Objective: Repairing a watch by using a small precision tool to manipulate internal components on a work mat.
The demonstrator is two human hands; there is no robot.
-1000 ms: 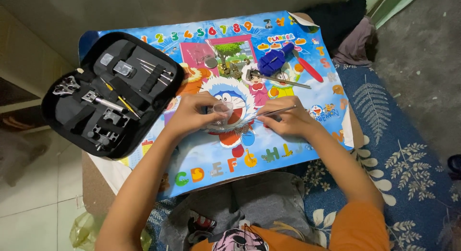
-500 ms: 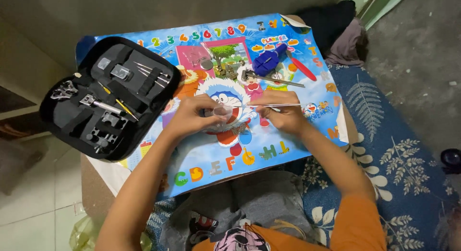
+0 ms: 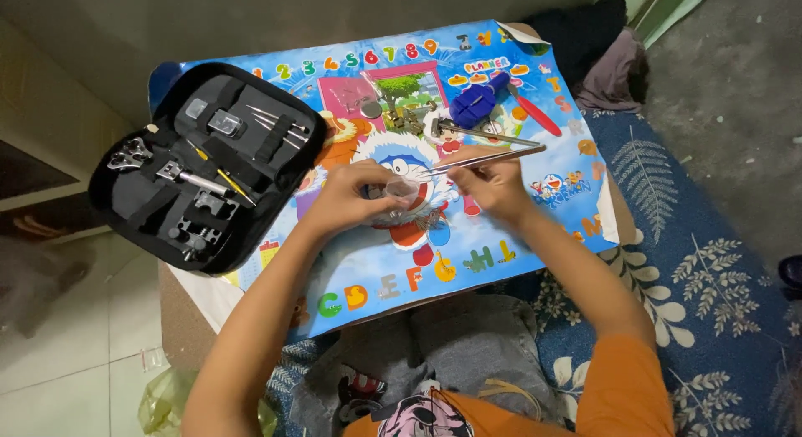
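Holding tweezers [image 3: 489, 159], right hand [image 3: 493, 185], open tool case [image 3: 205, 165] left, blue tool [image 3: 478, 103] beyond

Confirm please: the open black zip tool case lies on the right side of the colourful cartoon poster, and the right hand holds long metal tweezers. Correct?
Not quite. In the head view the open black zip tool case lies on the left side of the colourful cartoon poster. The right hand does hold the long metal tweezers.

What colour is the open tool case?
Black; the case shows in the head view.

A black zip case [image 3: 205, 165] lies open on the tabletop's left edge (tools strapped inside), overlapping a glossy blue cartoon poster [image 3: 501, 228] covering the tabletop.
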